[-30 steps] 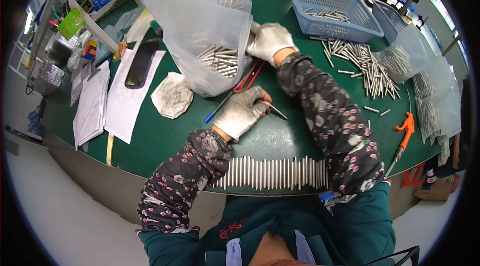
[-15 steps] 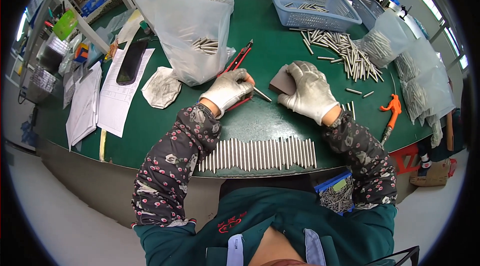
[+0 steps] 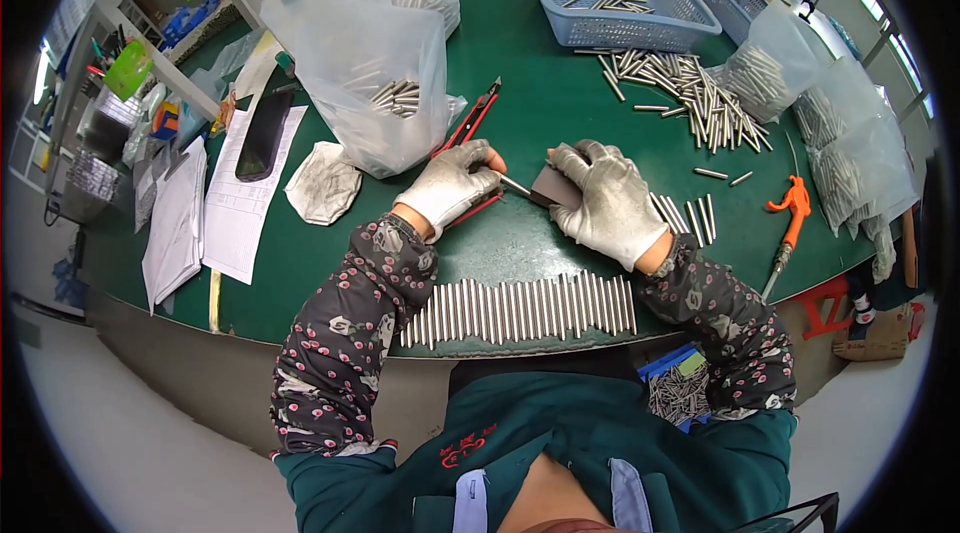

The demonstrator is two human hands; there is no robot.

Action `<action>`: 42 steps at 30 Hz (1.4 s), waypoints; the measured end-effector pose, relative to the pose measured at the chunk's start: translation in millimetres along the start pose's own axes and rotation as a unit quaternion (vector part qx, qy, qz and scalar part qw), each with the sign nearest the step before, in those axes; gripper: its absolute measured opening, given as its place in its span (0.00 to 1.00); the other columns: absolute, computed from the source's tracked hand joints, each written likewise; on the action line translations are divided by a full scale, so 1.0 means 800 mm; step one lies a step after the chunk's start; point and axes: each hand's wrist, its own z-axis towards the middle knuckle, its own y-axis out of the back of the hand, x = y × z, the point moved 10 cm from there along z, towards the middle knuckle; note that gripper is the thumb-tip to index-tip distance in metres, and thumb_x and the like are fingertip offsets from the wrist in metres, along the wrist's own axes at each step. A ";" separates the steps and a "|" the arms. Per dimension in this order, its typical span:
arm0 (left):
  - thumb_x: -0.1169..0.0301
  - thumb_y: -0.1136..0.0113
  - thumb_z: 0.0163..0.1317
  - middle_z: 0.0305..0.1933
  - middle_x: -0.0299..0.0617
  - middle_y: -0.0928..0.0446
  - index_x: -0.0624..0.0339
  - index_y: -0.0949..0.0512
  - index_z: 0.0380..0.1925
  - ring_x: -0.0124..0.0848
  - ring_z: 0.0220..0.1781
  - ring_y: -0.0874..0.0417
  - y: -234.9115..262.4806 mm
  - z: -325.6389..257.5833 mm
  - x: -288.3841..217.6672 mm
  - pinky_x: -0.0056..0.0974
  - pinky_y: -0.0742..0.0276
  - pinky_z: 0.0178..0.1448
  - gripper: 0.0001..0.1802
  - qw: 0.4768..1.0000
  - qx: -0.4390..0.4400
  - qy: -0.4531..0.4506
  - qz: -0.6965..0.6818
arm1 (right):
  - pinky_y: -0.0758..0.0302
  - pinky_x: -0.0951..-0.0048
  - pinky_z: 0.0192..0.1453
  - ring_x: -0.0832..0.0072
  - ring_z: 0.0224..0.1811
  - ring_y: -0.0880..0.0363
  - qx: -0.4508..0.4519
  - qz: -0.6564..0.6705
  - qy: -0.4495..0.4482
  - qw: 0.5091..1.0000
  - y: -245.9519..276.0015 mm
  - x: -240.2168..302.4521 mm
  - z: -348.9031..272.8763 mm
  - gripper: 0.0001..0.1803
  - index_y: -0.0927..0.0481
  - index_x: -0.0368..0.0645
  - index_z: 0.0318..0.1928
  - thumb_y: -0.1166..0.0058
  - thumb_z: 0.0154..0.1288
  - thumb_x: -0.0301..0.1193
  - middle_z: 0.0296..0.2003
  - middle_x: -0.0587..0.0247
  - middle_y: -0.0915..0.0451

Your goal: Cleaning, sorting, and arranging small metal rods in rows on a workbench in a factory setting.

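Note:
My gloved left hand (image 3: 453,187) pinches one end of a metal pin (image 3: 515,186) between thumb and bare fingertips. The pin's other end meets a brown-grey abrasive block (image 3: 554,189), which my gloved right hand (image 3: 610,195) grips from above. Below my hands, a row of metal pins (image 3: 520,309) lies side by side along the table's near edge. A few more pins (image 3: 693,219) lie beside my right wrist. Red-handled pliers (image 3: 476,119) rest behind my left hand, partly hidden by it.
A blue basket (image 3: 628,34) holds pins at the back, with a loose heap of pins (image 3: 705,98) before it. Bags of pins (image 3: 365,83) stand at the left and right. An orange air gun (image 3: 793,208) lies right; a phone (image 3: 264,138) rests on papers at left.
My right hand has brought the block down and left against the pin, and the block has tilted. My left hand keeps its pinch, nearly in place. The whole view has shifted slightly.

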 end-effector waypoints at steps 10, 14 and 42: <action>0.75 0.44 0.58 0.35 0.37 0.25 0.63 0.25 0.35 0.24 0.40 0.26 -0.001 -0.011 -0.011 0.29 0.29 0.48 0.06 1.000 0.006 -0.002 -0.001 | 0.28 0.58 0.52 0.54 0.48 0.25 0.005 -0.010 0.018 1.000 -0.003 0.005 -0.004 0.28 0.24 0.40 0.51 0.42 0.47 0.35 0.47 0.45 0.25; 0.77 0.44 0.57 0.35 0.37 0.25 0.63 0.25 0.35 0.23 0.40 0.26 -0.002 -0.012 -0.012 0.28 0.30 0.47 0.05 1.000 0.007 -0.009 -0.009 | 0.30 0.57 0.56 0.52 0.51 0.28 0.020 -0.008 0.012 1.000 -0.010 0.002 -0.007 0.31 0.26 0.40 0.54 0.41 0.43 0.33 0.49 0.46 0.27; 0.72 0.42 0.59 0.33 0.33 0.24 0.63 0.23 0.35 0.21 0.38 0.28 0.001 -0.007 -0.008 0.28 0.32 0.48 0.06 0.999 -0.001 0.010 0.044 | 0.28 0.58 0.53 0.55 0.49 0.26 0.006 -0.008 -0.005 1.000 -0.004 -0.007 -0.003 0.29 0.25 0.40 0.52 0.41 0.47 0.36 0.48 0.47 0.25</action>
